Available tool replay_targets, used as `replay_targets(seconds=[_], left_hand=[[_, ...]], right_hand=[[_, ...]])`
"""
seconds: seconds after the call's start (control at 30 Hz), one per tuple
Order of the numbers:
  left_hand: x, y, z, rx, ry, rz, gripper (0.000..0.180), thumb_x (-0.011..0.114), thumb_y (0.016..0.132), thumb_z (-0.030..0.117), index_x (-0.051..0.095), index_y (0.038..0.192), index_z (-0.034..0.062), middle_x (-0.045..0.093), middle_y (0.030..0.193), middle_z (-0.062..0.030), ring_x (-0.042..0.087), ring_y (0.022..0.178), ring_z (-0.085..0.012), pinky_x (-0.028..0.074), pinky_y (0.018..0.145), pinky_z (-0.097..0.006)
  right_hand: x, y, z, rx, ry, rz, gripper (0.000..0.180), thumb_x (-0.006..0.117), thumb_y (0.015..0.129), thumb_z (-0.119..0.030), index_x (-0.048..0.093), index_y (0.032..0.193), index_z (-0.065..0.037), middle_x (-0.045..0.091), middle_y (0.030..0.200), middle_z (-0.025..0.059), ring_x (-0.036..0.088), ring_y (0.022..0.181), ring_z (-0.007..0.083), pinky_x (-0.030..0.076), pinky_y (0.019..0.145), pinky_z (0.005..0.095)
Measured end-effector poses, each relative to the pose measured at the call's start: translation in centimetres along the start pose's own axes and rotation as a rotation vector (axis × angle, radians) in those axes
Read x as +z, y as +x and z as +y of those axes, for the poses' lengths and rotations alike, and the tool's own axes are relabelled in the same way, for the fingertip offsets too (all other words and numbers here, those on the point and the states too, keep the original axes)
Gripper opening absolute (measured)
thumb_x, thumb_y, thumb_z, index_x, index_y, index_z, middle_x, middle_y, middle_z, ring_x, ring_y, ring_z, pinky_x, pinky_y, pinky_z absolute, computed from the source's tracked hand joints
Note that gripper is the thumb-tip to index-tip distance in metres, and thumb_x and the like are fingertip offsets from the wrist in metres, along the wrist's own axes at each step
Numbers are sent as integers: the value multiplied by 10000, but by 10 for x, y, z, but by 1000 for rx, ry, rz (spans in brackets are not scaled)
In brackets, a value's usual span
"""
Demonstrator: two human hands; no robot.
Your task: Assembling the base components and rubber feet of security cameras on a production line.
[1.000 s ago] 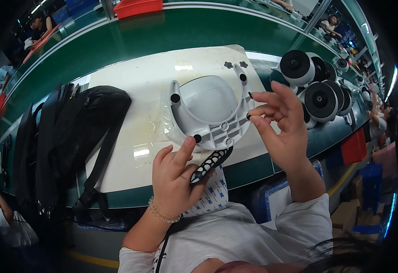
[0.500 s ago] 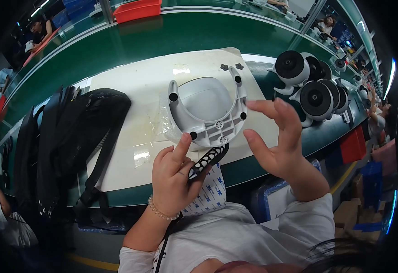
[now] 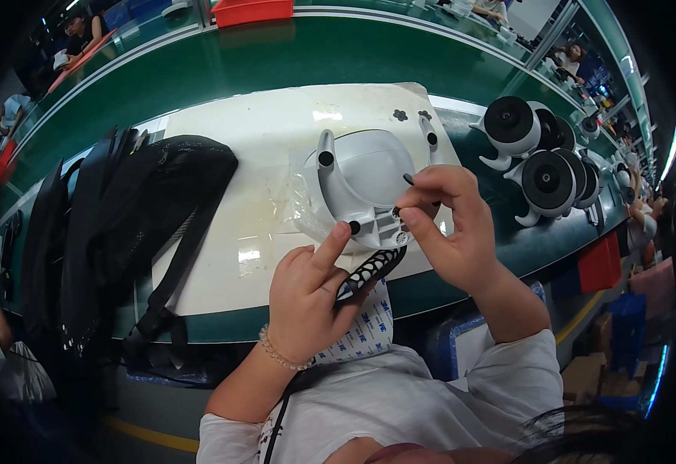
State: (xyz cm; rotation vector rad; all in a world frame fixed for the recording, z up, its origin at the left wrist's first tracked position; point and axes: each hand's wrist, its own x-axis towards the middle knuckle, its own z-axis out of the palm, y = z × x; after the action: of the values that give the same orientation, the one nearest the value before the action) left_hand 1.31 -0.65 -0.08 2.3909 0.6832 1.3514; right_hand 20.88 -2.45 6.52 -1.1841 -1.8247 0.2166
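A smooth white plastic stand (image 3: 343, 192) with curved arms and ribs lies on the worktop, with small round black pads on it. My left hand (image 3: 307, 298) holds a black strip with white oval gaps (image 3: 369, 272), while its index fingertip touches the pad at the stand's near left. White paper with blue print (image 3: 369, 321) hangs below the strip; whether they are joined is hidden. My right hand (image 3: 454, 228) is over the stand's right side, thumb and index finger bent but apart. A small dark piece (image 3: 408, 179) shows at the index fingertip.
A cream mat (image 3: 214, 286) covers part of the green bench. Black mesh bags (image 3: 152, 193) are heaped on the left. Several white-and-black round units (image 3: 548, 179) stand on the right. A red bin (image 3: 253, 11) sits on the far bench, and other people work beyond.
My right hand has moved left and inward over the stand, its fingers bending closer together. The view has shifted slightly. My left hand keeps its hold on the strip.
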Motion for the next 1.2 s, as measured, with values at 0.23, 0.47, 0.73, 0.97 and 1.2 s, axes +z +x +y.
replay_targets(seconds=[0.23, 0.47, 0.73, 0.97, 1.2], left_hand=[[2, 0, 0, -41, -22, 21, 176, 695, 566, 53, 570, 658, -29, 447, 1325, -130, 508, 660, -274, 419, 641, -350], [2, 1, 2, -55, -9, 25, 171, 694, 564, 57, 575, 654, -25, 452, 1322, -128, 513, 663, -269, 423, 647, -347], [1, 0, 2, -50, -4, 7, 181, 697, 564, 60, 563, 652, -24, 442, 1331, -131, 515, 668, -270, 425, 645, -349], [3, 2, 2, -56, -18, 12, 176, 697, 560, 52, 562, 646, -23, 436, 1338, -133, 516, 663, -268, 424, 641, -347], [2, 1, 2, -61, -20, 29, 175, 697, 560, 45, 580, 668, -28, 436, 1339, -130, 521, 666, -265, 425, 633, -344]], right_hand=[[-1, 0, 0, -61, -41, -10, 358, 598, 783, 14, 457, 1107, -41, 637, 834, 50, 561, 755, 137, 402, 781, 293], [0, -1, -3, 27, 117, 42, 404, 605, 778, 40, 453, 1146, -26, 641, 835, 76, 579, 830, 161, 467, 706, 265], [-3, 3, -6, -138, -126, 37, 365, 635, 729, 41, 533, 1072, -32, 647, 838, 74, 601, 776, 233, 469, 748, 346], [-2, -6, 2, -301, -163, -14, 431, 648, 719, 59, 500, 1113, -30, 640, 907, 92, 617, 951, 260, 421, 901, 369], [-6, -1, 2, -143, 15, -72, 544, 590, 782, 53, 321, 1246, -41, 648, 898, 83, 560, 1010, 166, 409, 854, 311]])
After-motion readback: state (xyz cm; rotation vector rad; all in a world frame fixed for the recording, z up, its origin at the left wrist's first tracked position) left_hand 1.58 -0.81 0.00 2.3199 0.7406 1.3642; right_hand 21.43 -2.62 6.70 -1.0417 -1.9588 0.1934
